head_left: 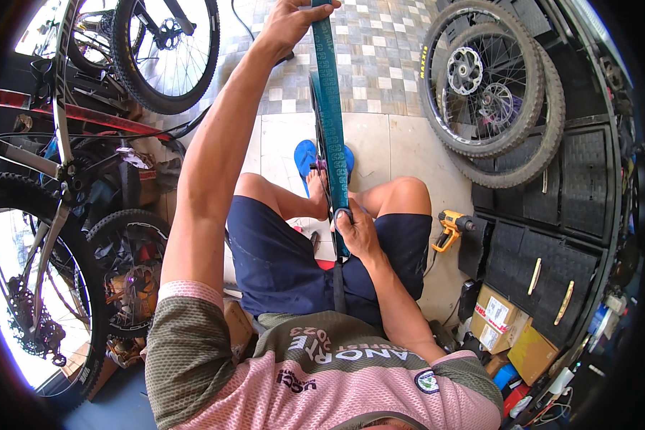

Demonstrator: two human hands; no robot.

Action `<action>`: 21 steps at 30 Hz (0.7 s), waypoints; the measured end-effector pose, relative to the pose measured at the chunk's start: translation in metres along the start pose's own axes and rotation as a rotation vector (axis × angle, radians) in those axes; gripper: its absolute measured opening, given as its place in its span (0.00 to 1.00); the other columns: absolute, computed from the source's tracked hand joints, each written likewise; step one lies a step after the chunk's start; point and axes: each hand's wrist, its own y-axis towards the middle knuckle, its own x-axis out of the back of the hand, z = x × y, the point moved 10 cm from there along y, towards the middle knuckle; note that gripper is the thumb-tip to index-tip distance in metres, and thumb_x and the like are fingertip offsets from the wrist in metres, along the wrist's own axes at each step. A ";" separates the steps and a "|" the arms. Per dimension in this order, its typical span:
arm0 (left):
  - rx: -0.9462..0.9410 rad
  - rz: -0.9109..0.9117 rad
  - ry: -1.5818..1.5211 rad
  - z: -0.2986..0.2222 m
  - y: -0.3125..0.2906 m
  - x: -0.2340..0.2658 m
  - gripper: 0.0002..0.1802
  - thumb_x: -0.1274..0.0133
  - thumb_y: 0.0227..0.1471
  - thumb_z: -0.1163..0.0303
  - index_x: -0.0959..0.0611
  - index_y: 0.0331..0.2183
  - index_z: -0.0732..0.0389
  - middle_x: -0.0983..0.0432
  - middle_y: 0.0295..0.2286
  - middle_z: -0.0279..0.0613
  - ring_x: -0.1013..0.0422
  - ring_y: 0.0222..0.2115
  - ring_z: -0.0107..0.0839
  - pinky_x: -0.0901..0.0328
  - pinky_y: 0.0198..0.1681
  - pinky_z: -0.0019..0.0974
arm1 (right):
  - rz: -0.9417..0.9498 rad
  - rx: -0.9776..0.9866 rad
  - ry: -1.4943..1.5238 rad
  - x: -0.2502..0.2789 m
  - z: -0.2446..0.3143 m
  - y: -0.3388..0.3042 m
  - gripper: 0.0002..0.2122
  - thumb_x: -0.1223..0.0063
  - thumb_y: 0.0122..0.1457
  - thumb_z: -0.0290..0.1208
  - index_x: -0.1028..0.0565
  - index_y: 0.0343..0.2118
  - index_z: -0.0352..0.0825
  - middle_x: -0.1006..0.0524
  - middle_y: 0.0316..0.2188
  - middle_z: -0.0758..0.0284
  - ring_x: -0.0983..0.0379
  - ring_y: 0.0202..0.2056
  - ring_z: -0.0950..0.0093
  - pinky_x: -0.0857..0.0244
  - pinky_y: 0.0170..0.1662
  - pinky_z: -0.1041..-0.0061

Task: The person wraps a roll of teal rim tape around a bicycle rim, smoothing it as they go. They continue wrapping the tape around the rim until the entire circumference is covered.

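A bicycle wheel, seen edge-on, stands upright between my knees, with its hub [317,165] and spokes partly visible. Around its rim runs a wide teal patterned strip [330,122] that looks like rim tape. Below my right hand the teal stops and a narrower dark band [339,287] continues toward my lap. At the top, my left hand [290,27] grips the wheel, its thumb laid across the strip. My right hand [360,231] is closed around the wheel's near side, thumb pressed on the strip by a small dark loop. Its other fingers are mostly hidden.
Two loose wheels with tyres [491,86] lean at the right. A yellow heat gun [450,229] lies beside my right knee, near cardboard boxes [496,319]. Bicycles [57,172] crowd the left. Blue slippers [305,161] are at my feet on the tiled floor [408,136].
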 end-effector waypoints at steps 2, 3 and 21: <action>-0.155 -0.107 0.142 0.011 0.013 0.015 0.17 0.39 0.61 0.58 0.10 0.51 0.48 0.32 0.59 0.48 0.38 0.64 0.50 0.38 0.62 0.63 | 0.000 0.030 0.006 -0.003 -0.001 -0.002 0.21 0.53 0.74 0.51 0.26 0.46 0.33 0.21 0.25 0.66 0.22 0.27 0.75 0.29 0.34 0.71; -0.283 -0.191 0.254 0.015 0.016 0.025 0.15 0.37 0.62 0.59 0.09 0.48 0.47 0.44 0.67 0.50 0.45 0.67 0.51 0.39 0.66 0.59 | 0.004 0.025 0.010 -0.005 -0.001 -0.001 0.20 0.53 0.74 0.50 0.26 0.45 0.33 0.21 0.25 0.66 0.23 0.27 0.75 0.29 0.34 0.71; -0.396 -0.299 0.492 0.049 0.024 0.039 0.15 0.31 0.56 0.53 0.07 0.46 0.37 0.60 0.74 0.50 0.59 0.73 0.58 0.43 0.68 0.68 | 0.025 -0.025 0.030 -0.011 0.002 -0.004 0.16 0.52 0.74 0.44 0.26 0.44 0.33 0.20 0.26 0.67 0.21 0.29 0.76 0.28 0.35 0.72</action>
